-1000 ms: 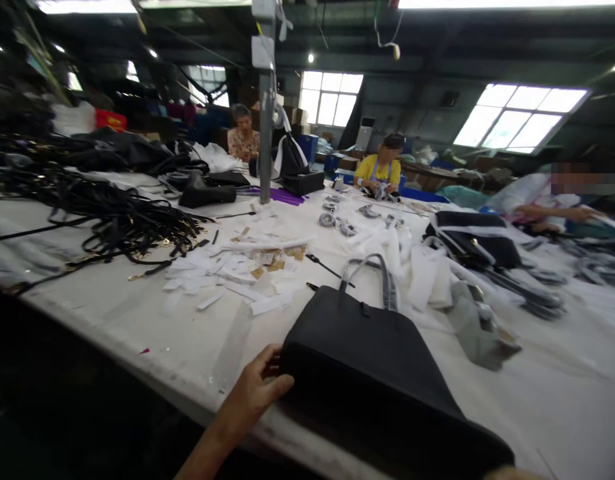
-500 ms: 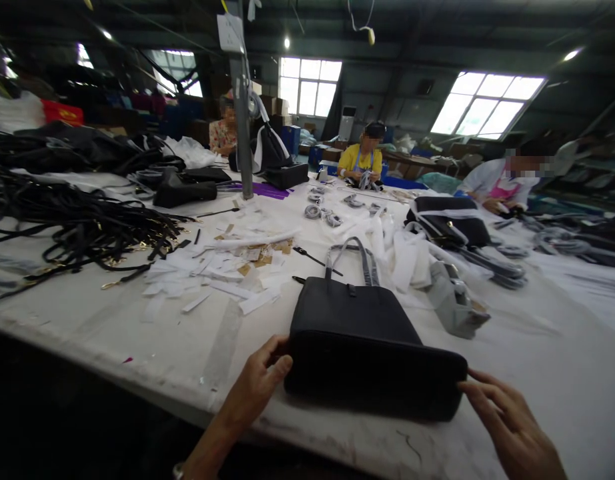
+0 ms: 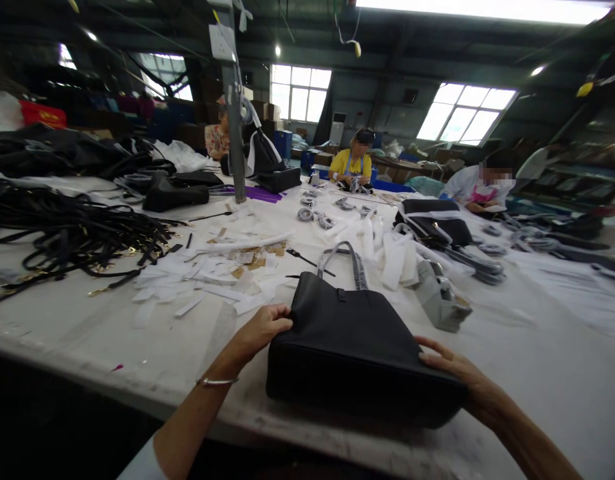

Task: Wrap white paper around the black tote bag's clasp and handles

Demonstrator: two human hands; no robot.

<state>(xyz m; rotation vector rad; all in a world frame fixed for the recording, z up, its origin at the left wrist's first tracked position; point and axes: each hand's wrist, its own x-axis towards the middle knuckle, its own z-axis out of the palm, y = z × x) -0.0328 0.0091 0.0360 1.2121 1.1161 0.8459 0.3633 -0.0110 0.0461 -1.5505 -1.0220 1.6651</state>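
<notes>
While the black, leather-like, wide-based handbag (image 3: 347, 327) lies on the white-covered worktop (image 3: 112, 333) between both hands, the bare left hand (image 3: 261, 327) pinches its left side; the bare right hand's (image 3: 450, 367) fingers touch its right, grip unclear.

Head view, one camera: worn on the person's head, it stood above the near edge of the white worktable (image 3: 157, 360), facing forward and down across the surface. Closest in range: a black handbag (image 3: 347, 320) at the near edge, low and right of centre, between the left hand (image 3: 262, 327) and the right hand (image 3: 447, 367); both forearms entered from below. Middle range: a grey tape dispenser (image 3: 440, 300). Far range: a seated worker in yellow (image 3: 352, 163) beyond the surface and a multi-pane window (image 3: 467, 113). Framing: wide; the near edge slanted down rightward, and a grey pole (image 3: 236, 133) leaned left.
</notes>
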